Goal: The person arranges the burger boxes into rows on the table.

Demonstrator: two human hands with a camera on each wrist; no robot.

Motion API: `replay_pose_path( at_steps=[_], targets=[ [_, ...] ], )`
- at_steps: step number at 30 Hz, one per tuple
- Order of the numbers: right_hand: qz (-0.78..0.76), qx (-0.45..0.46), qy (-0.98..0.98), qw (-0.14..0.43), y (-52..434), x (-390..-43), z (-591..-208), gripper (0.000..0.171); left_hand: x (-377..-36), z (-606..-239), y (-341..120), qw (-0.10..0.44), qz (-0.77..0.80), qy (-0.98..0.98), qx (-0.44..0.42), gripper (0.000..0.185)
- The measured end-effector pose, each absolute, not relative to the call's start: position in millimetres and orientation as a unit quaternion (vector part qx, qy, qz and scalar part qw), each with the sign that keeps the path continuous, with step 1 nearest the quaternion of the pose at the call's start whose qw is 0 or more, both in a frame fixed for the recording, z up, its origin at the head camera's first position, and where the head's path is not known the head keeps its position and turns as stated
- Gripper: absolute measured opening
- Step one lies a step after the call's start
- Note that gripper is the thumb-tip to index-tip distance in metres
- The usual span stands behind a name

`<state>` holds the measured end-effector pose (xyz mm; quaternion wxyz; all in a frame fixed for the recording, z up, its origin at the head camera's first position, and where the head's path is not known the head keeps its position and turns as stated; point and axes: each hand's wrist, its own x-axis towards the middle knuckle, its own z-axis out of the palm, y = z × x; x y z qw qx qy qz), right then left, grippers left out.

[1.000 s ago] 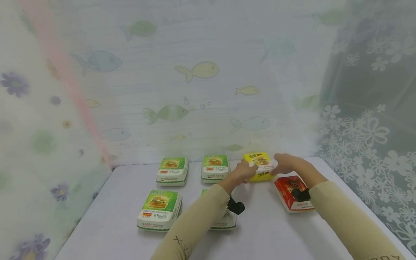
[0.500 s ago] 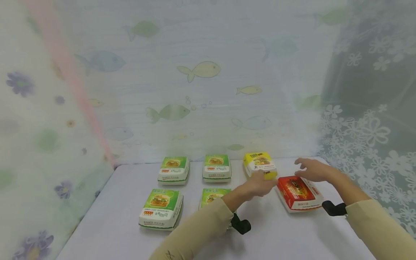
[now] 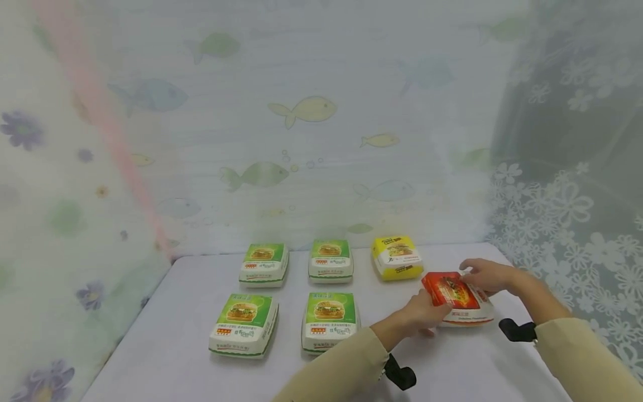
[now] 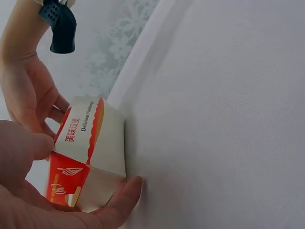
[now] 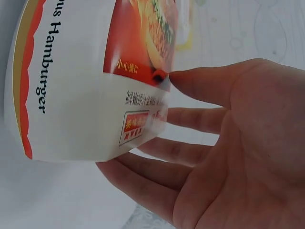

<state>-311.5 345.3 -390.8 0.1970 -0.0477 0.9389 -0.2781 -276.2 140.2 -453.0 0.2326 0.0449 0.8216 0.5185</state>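
A red and white hamburger box [image 3: 454, 290] sits at the right of the white table, its lid facing up. On its left side my left hand [image 3: 418, 314] grips it, thumb over the top edge and fingers low along the wall, as the left wrist view shows on the red end of the box [image 4: 71, 183]. From the right, my right hand [image 3: 488, 276] holds the opposite side; in the right wrist view its thumb [image 5: 205, 86] touches the lid's edge while the fingers lie against the side. Part of the box is covered by both hands.
Behind the red box stands a yellow hamburger box [image 3: 398, 259]. Several green and white hamburger boxes [image 3: 243, 324] form two rows to the left, one partly behind my left sleeve [image 3: 346, 363]. A fish-patterned curtain [image 3: 311, 139] hangs along the table's back edge.
Both hands have let go of the yellow box, which stays at the back. They moved right and nearer, and now hold the red box from either side.
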Motion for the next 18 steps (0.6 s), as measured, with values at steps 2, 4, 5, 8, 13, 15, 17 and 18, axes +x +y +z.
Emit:
replay_pose_path(
  at_steps=[2, 4, 5, 8, 13, 15, 17, 18],
  targets=[
    [-0.280, -0.042, 0.938, 0.198, 344, -312, -391, 0.049, -275, -454, 141, 0.234, 0.521, 0.820, 0.038, 0.053],
    [-0.282, -0.035, 0.938, 0.200, 343, -312, -391, 0.047, -275, -454, 142, 0.236, 0.525, 0.817, 0.039, 0.052],
    [-0.283, -0.033, 0.937, 0.201, 343, -312, -390, 0.046, -275, -453, 142, 0.237, 0.526, 0.816, 0.039, 0.052],
    [-0.281, -0.031, 0.938, 0.203, 341, -312, -390, 0.044, -274, -452, 142, 0.241, 0.527, 0.814, 0.042, 0.050],
    [-0.276, -0.028, 0.937, 0.211, 339, -311, -390, 0.044, -275, -451, 138, 0.252, 0.535, 0.805, 0.052, 0.045],
    [-0.276, -0.022, 0.936, 0.218, 339, -310, -390, 0.044, -277, -451, 135, 0.256, 0.533, 0.805, 0.050, 0.043],
    [-0.279, -0.015, 0.933, 0.227, 340, -306, -388, 0.044, -281, -450, 131, 0.255, 0.526, 0.810, 0.044, 0.041],
    [-0.281, -0.014, 0.931, 0.233, 341, -304, -387, 0.043, -283, -449, 130, 0.253, 0.522, 0.814, 0.041, 0.040]
  ],
)
